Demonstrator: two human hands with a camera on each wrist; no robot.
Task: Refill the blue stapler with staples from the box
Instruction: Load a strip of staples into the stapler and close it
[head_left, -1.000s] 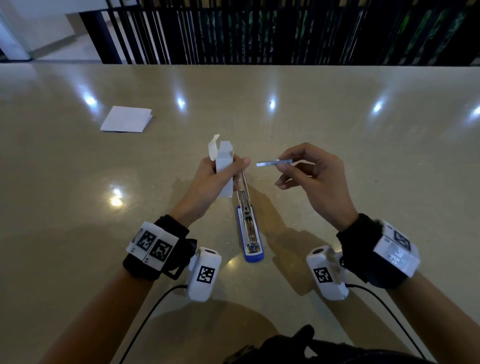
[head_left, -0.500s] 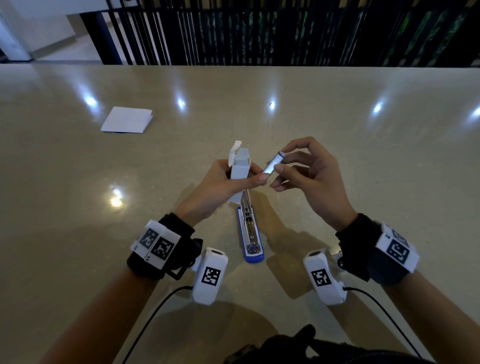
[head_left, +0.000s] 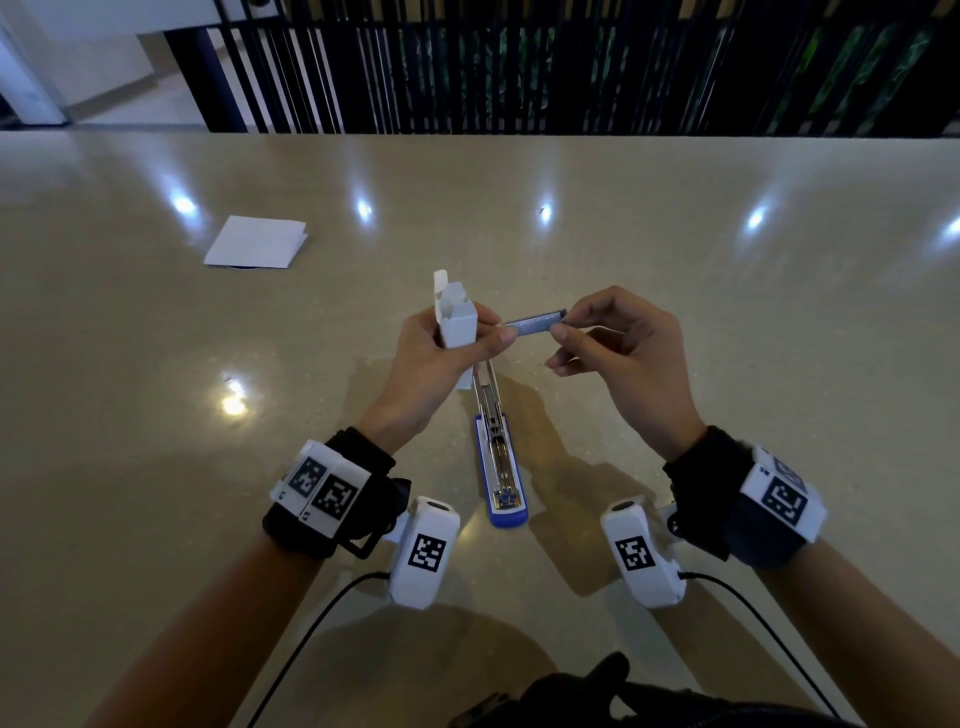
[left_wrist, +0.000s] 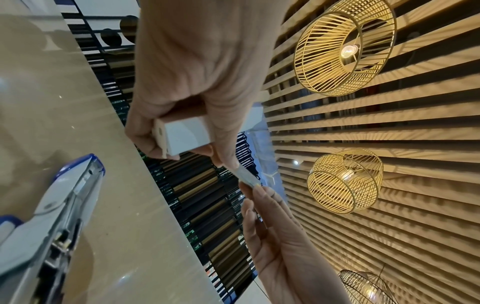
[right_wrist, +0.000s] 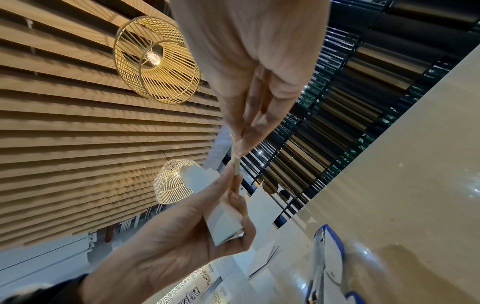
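Observation:
The blue stapler (head_left: 501, 467) lies flipped open on the table between my wrists, its metal staple channel facing up; it also shows as the stapler (left_wrist: 49, 222) and the stapler (right_wrist: 327, 265). My left hand (head_left: 447, 353) grips the small white staple box (head_left: 457, 322) upright above the stapler's far end, flap open. A silver strip of staples (head_left: 535, 323) spans between both hands. My right hand (head_left: 618, 353) pinches its right end; the left thumb and a finger pinch the other end. The same box (left_wrist: 187, 135) and strip (left_wrist: 246, 176) appear in the left wrist view.
A folded white paper (head_left: 254, 242) lies on the beige table (head_left: 727, 322) at the far left. A dark slatted railing (head_left: 519, 67) runs along the table's far edge. Wicker lamps hang overhead in the wrist views.
The left hand with the box has shifted right toward the right hand. The strip, first held by the right hand alone, is now level and pinched at both ends.

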